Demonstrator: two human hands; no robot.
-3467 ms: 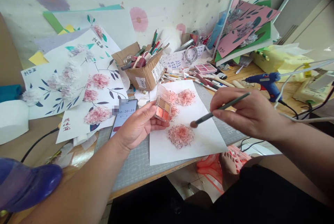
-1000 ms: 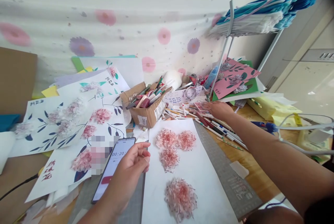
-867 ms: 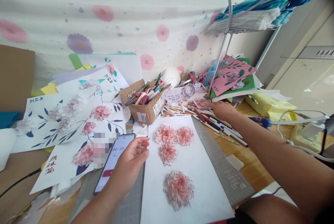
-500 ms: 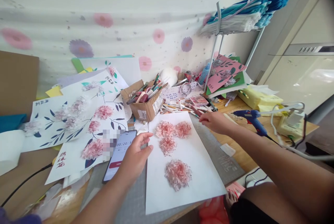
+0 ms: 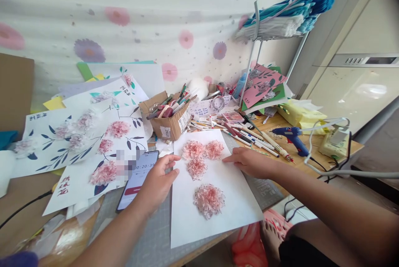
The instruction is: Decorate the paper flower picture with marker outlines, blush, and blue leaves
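A white sheet of paper (image 5: 230, 209) lies on a grey cutting mat (image 5: 146, 233). Three ruffled pink flowers with dark-flecked edges cluster near its top, among them a top-left flower (image 5: 193, 149). Lower down sits a larger pink flower (image 5: 209, 201). At the sheet's left edge is my left hand (image 5: 162, 177), thumb and fingers apart and holding nothing, beside a phone (image 5: 137, 182) showing a running timer. My right hand (image 5: 251, 162) reaches over the sheet's right edge with fingers stretched toward the top-right flower (image 5: 214, 150). Nothing shows in that hand.
Behind the sheet stand a cardboard box (image 5: 170, 126) of pens and a spread of loose pens (image 5: 255, 140). To the right lie a blue glue gun (image 5: 291, 136) and a power strip (image 5: 335, 146). Finished flower pictures (image 5: 77, 163) cover the left side.
My right hand has moved from the pens toward the sheet, and its fingers have straightened. My left hand stays by the sheet's left edge. The view has shifted slightly.
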